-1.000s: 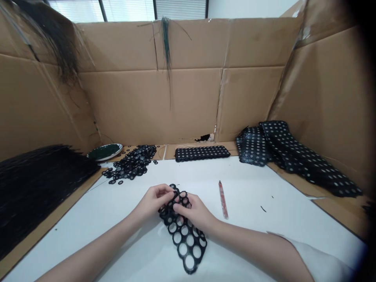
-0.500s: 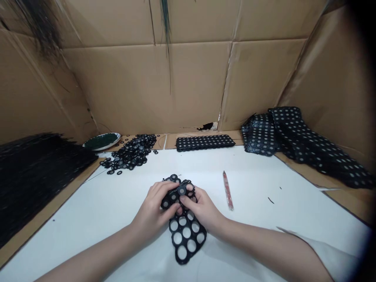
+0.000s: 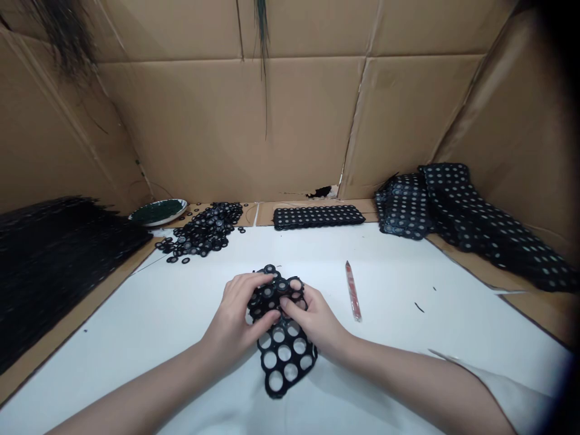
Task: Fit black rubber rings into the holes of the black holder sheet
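Between my two hands is a black mesh of joined rings [image 3: 284, 352], bunched at its upper end while its lower end hangs down toward me. My left hand [image 3: 238, 308] grips the bunched part from the left, fingers curled over the top and thumb along the near side. On the other side my right hand [image 3: 315, 311] pinches the mesh, its thumb lying across the rings. The fingertips under the mesh are hidden. To the right of my right hand lies a red, pointed tool in clear wrapping [image 3: 353, 292], flat on the white table.
A heap of loose black rings [image 3: 203, 232] lies back left beside a dish with dark green contents [image 3: 158, 212]. Black strands [image 3: 58, 266] cover the left edge. A folded ring strip [image 3: 318, 217] sits at the back; longer ring mesh [image 3: 480, 223] drapes at right. Cardboard walls [image 3: 217, 127] enclose the table.
My hands stay on the mesh with small shifts of the fingers. The lower end of the mesh has swung slightly left and up. The whole view has shifted a little.
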{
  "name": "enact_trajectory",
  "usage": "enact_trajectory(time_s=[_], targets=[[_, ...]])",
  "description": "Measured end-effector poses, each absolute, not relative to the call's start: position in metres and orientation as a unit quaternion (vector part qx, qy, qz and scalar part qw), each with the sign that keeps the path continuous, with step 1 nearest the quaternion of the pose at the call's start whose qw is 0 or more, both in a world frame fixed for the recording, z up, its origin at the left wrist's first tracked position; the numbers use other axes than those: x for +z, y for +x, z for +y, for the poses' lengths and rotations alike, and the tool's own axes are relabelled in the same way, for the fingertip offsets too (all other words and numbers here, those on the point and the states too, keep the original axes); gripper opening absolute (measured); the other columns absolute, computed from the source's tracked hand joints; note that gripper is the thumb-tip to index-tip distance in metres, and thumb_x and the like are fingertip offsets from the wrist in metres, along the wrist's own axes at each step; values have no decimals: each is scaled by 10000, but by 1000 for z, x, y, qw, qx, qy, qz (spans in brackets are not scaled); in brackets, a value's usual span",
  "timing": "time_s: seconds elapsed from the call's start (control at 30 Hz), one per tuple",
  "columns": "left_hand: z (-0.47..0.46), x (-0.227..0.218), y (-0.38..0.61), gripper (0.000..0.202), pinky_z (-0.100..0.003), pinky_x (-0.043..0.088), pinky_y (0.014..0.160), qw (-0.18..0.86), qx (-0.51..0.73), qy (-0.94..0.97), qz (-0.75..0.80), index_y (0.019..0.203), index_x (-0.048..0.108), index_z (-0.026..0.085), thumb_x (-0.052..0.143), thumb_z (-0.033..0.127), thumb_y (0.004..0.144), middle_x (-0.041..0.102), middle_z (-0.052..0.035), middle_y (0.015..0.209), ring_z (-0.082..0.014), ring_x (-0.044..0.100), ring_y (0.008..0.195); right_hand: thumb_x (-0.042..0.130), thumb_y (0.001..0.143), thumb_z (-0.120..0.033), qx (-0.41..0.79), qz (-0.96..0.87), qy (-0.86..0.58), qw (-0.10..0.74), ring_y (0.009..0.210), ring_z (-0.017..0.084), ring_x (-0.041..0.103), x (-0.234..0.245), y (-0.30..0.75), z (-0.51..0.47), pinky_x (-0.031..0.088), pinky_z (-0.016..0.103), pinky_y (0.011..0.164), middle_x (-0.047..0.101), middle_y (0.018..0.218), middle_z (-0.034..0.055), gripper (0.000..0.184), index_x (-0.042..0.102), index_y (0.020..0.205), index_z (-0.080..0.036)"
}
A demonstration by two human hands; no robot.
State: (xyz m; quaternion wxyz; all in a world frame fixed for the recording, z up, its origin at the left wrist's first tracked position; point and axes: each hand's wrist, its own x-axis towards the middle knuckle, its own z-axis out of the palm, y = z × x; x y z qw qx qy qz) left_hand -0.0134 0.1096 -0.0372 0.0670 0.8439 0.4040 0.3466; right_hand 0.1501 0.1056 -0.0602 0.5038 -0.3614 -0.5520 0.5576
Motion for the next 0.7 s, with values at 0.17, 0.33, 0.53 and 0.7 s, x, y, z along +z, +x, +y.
enact_trajectory(time_s=[0.17, 0.33, 0.53, 0.7], targets=[[109, -39, -14, 348, -388, 403, 852, 36, 363, 836, 410, 1051, 422, 226, 581, 287, 748, 466, -74, 1066, -225, 425, 1035, 527, 785, -285, 579, -531, -353, 509, 714, 106, 505, -59, 151, 105, 405, 231, 678, 528, 771, -16, 115, 494, 829, -183], [111, -41, -14, 275, -395, 395, 836, 40, 332, 846, 416, 1008, 471, 230, 568, 292, 759, 477, -64, 1041, -225, 422, 1008, 536, 774, -294, 576, -526, -370, 505, 724, 115, 509, -58, 150, 104, 407, 244, 686, 528, 760, -16, 135, 479, 823, -182], [109, -39, -12, 175, -401, 365, 854, 75, 321, 843, 425, 968, 514, 227, 505, 273, 800, 497, -61, 1036, -224, 418, 1017, 529, 779, -301, 578, -528, -361, 507, 812, 134, 528, -55, 150, 104, 408, 270, 759, 554, 837, 5, 158, 480, 871, -181], [108, -34, -11, 176, -330, 384, 755, 178, 317, 811, 458, 754, 494, 201, 388, 297, 856, 555, -13, 801, -167, 503, 799, 507, 788, -266, 573, -559, -364, 476, 713, 117, 526, -54, 148, 101, 402, 259, 716, 557, 719, -11, 110, 468, 828, -172]])
